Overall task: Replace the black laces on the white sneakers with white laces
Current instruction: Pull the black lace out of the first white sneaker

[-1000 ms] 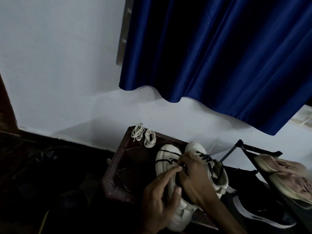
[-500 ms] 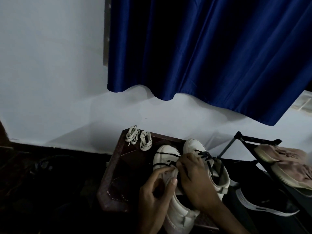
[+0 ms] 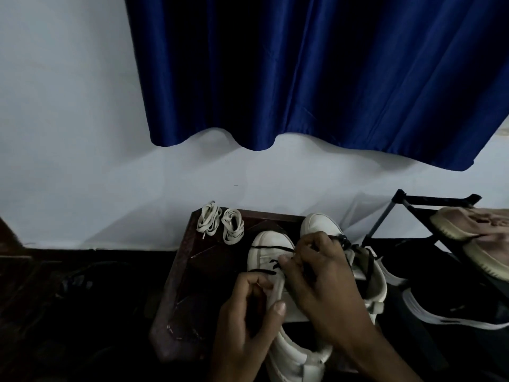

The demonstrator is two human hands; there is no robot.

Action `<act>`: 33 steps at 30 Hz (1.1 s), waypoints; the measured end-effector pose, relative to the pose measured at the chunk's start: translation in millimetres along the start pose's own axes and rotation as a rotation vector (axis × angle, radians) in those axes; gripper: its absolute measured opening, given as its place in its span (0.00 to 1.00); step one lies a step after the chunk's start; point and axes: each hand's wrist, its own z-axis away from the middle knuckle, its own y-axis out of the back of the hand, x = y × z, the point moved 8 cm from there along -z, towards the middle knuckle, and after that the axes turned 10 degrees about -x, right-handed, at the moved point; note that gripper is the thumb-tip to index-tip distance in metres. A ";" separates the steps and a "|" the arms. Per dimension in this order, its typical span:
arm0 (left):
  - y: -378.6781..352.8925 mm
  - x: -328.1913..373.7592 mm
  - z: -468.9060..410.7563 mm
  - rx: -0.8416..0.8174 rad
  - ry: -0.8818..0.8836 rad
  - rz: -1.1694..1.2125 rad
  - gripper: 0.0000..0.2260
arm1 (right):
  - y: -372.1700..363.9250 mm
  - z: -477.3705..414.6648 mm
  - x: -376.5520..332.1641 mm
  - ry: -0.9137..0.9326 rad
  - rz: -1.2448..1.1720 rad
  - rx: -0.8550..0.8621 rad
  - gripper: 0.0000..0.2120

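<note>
Fingers of the right hand (image 3: 322, 279) pinched the black lace (image 3: 272, 248), left hand (image 3: 248, 315) gripped the sneaker (image 3: 264, 237) at 6 o'clock; a hard yank risked cinching it tighter instead.

The worktop (image 3: 187, 285) is a small dark-brown wooden table with carved geometric panels, set near a white wall. At its far left corner lie coiled white laces: the left lace bundle (image 3: 208, 220) reaches the far edge and the right lace bundle (image 3: 233, 226) sits just beside it. To their right stand the left sneaker (image 3: 271, 244) and the right sneaker (image 3: 316, 223), both white, side by side with toes towards the wall. A black lace (image 3: 272, 248) crosses the left one.
</note>
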 end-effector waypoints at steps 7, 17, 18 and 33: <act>-4.5 8.9 -2.3 -0.090 -0.067 -0.009 0.25 | -8.3 -6.1 -1.5 -0.018 0.268 -0.403 0.12; -3.4 15.4 -0.4 -0.106 -0.183 -0.127 0.20 | -4.7 -12.1 -5.7 0.077 0.123 -0.465 0.05; -2.7 15.2 0.1 -0.096 -0.183 -0.138 0.20 | 5.6 -11.2 -6.8 0.081 0.040 -0.485 0.05; -4.8 18.2 11.1 -0.064 -0.259 -0.273 0.13 | -12.2 -20.1 -12.5 -0.020 0.313 -0.603 0.12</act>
